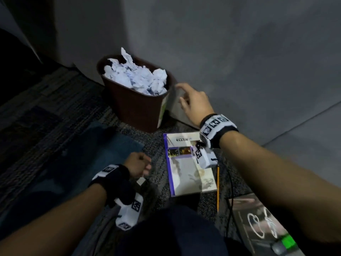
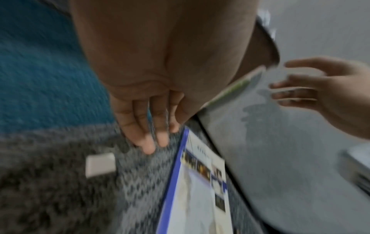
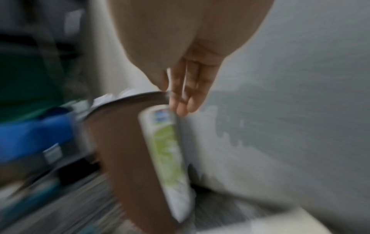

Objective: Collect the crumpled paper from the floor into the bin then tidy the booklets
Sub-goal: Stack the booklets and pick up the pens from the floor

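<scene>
A brown bin (image 1: 132, 111) stands against the wall, heaped with crumpled white paper (image 1: 134, 76). A green-covered booklet (image 1: 164, 109) stands on edge between the bin's right side and the wall. My right hand (image 1: 184, 95) is at its top edge with fingers straight and spread; the blurred right wrist view shows the fingertips (image 3: 182, 107) beside the booklet's top (image 3: 158, 117), gripping nothing. A purple-spined booklet (image 1: 186, 174) lies flat on the carpet. My left hand (image 1: 144, 167) hovers left of it, relaxed and empty.
A pencil (image 1: 218, 187) lies along the purple booklet's right side. A dark booklet (image 1: 258, 222) lies at lower right under my right forearm. A small white scrap (image 1: 141, 181) sits on the carpet by my left hand. A blue mat (image 1: 83, 163) lies left.
</scene>
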The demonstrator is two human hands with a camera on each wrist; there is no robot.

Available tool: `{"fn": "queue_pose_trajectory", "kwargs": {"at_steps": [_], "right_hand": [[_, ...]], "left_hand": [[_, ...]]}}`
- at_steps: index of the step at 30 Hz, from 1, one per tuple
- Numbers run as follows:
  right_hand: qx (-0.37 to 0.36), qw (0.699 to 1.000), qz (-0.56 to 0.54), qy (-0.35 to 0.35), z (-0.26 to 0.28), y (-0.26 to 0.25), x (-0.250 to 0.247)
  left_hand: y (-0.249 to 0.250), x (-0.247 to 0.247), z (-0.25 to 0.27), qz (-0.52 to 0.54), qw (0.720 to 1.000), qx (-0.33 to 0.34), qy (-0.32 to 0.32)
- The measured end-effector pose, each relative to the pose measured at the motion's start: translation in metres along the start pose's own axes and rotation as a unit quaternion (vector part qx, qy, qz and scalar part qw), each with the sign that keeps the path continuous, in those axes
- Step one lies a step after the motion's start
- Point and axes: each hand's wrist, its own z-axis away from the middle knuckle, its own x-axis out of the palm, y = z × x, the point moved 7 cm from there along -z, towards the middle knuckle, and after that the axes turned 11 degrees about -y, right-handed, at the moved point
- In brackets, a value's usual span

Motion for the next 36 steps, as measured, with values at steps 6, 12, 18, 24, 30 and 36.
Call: {"fn": "queue_pose_trajectory", "kwargs": {"at_steps": [6, 12, 18, 24, 30, 36], "right_hand": [[0.346, 0.931, -0.115, -0.005, 0.168, 0.17, 0.031], [0.473, 0.871, -0.054, -0.122, 0.285, 0.216, 0.088], [0.485, 0.866, -0.086, -0.089, 0.286, 0.208, 0.112], [0.701, 0.696, -0.073, 0.135, 0.381, 0.221, 0.084], [0.767, 0.599, -0.22, 0.064, 0.457, 0.243, 0.084], [0.722, 0.572, -0.375, 0.105, 0.475, 0.258, 0.098]], "left_hand": [[-0.001, 0.067, -0.037, -0.023, 0.997, -0.059, -0.042], [-0.019, 0.109, -0.072, -0.244, 0.948, -0.193, 0.061], [0.005, 0.115, -0.088, -0.207, 0.968, -0.062, 0.126], [0.074, 0.11, -0.048, -0.128, 0.976, 0.147, 0.096], [0.114, 0.144, -0.03, -0.094, 0.957, 0.23, -0.15], [0.106, 0.205, -0.045, -0.164, 0.936, 0.219, -0.224]]}}
